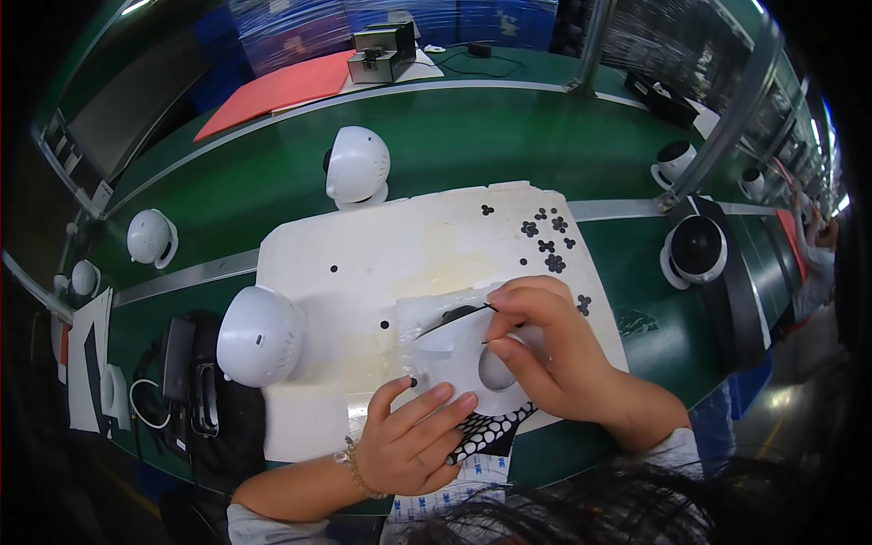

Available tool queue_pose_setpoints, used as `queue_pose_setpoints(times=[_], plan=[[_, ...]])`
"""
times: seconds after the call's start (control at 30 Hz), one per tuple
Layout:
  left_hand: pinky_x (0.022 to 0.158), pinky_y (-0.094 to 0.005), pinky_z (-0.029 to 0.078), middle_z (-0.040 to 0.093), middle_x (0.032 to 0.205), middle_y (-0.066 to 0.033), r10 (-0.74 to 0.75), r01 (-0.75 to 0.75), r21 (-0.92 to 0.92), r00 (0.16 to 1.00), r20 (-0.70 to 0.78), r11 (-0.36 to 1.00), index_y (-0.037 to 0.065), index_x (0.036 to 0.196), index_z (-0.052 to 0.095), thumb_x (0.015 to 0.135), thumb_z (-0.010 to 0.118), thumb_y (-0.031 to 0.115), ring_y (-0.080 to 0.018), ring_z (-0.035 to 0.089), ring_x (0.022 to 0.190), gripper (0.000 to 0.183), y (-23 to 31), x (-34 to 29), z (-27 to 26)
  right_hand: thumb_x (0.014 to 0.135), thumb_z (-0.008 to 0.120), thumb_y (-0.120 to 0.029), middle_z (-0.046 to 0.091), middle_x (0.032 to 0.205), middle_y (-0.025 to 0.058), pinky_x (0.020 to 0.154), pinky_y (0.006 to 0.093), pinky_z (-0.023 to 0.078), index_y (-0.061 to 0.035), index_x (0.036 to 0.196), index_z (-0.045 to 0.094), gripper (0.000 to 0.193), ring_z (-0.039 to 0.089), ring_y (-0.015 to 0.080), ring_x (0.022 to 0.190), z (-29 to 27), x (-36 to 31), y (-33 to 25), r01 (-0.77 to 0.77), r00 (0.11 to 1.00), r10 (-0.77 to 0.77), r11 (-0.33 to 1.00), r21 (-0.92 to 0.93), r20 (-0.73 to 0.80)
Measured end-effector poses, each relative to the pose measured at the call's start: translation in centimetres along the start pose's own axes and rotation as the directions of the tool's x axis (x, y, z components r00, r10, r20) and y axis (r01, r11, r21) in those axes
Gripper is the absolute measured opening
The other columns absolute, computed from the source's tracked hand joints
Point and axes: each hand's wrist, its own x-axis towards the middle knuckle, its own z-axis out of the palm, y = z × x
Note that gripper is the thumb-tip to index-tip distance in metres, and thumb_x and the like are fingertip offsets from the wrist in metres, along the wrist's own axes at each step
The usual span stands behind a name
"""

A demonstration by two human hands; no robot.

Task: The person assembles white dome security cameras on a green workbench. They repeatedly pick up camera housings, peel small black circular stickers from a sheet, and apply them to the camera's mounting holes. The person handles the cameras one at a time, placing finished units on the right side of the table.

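A smooth white plastic housing (438,367) lies tilted in front of me, with a round grey opening (497,371) in its side and a dark curved edge at its far end. My left hand (409,440) reaches over its near side, fingers stretched out and fingertips against it. A black sheet with white dots (486,431) lies by those fingers. My right hand (549,350) is above the housing, thumb and fingers drawn together in a pinch. Thin dark tips show at its fingertips; what they belong to is hidden. Clear film (413,313) lies beneath the housing.
The work rests on a stained white board (318,241) on a green table. Several small black pads (555,263) dot its right side. White round camera units stand left (259,336), behind (357,168) and right (698,250). A black case (195,381) lies left; metal posts (740,100) rise right.
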Motion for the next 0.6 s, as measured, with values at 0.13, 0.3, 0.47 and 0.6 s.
queue_pose_setpoints(times=[0.13, 0.3, 0.47, 0.6], plan=[[0.094, -0.0469, 0.029, 0.054, 0.117, -0.0070, 0.010, -0.010, -0.007, 1.000, -0.002, 1.000, 0.009, 0.077, 0.056, 0.072, 0.055, 0.025, -0.0218, 0.045, 0.114, 0.017, -0.2, -0.2, 0.1, 0.073, 0.054, 0.005, 0.056, 0.083, 0.0032, 0.087, 0.0383, 0.030, -0.0039, 0.112, 0.043, 0.042, 0.050, 0.0240, 0.089, 0.7, 0.2, 0.2, -0.075, 0.996, 0.072, 0.996, 0.046, 0.055], [0.094, -0.0469, 0.029, 0.053, 0.118, -0.0068, 0.008, -0.008, -0.018, 1.000, -0.011, 1.000, 0.009, 0.077, 0.055, 0.072, 0.054, 0.024, -0.0215, 0.045, 0.114, 0.016, -0.2, -0.2, 0.2, 0.072, 0.054, 0.005, 0.056, 0.082, 0.0031, 0.086, 0.0385, 0.030, -0.0043, 0.111, 0.044, 0.041, 0.050, 0.0239, 0.089, 1.1, 0.1, 0.3, -0.094, 0.994, 0.090, 0.994, 0.061, 0.064], [0.095, -0.0470, 0.028, 0.053, 0.118, -0.0064, 0.009, -0.010, -0.023, 1.000, -0.016, 1.000, 0.009, 0.076, 0.055, 0.072, 0.055, 0.024, -0.0211, 0.044, 0.114, 0.015, -0.2, -0.2, 0.3, 0.071, 0.058, 0.000, 0.057, 0.084, 0.0025, 0.087, 0.0383, 0.030, -0.0061, 0.103, 0.051, 0.034, 0.051, 0.0225, 0.093, 1.3, -0.1, 0.0, 0.011, 1.000, -0.013, 0.990, -0.142, -0.012], [0.095, -0.0470, 0.029, 0.054, 0.118, -0.0055, 0.005, -0.005, -0.019, 1.000, -0.009, 1.000, 0.009, 0.075, 0.056, 0.072, 0.055, 0.024, -0.0209, 0.044, 0.115, 0.015, -0.2, -0.1, 0.2, 0.069, 0.063, -0.005, 0.057, 0.097, 0.0050, 0.090, 0.0407, 0.028, -0.0080, 0.101, 0.054, 0.034, 0.048, 0.0239, 0.105, 0.6, -1.2, -0.8, 0.175, 0.984, -0.147, 0.866, -0.469, 0.096]])
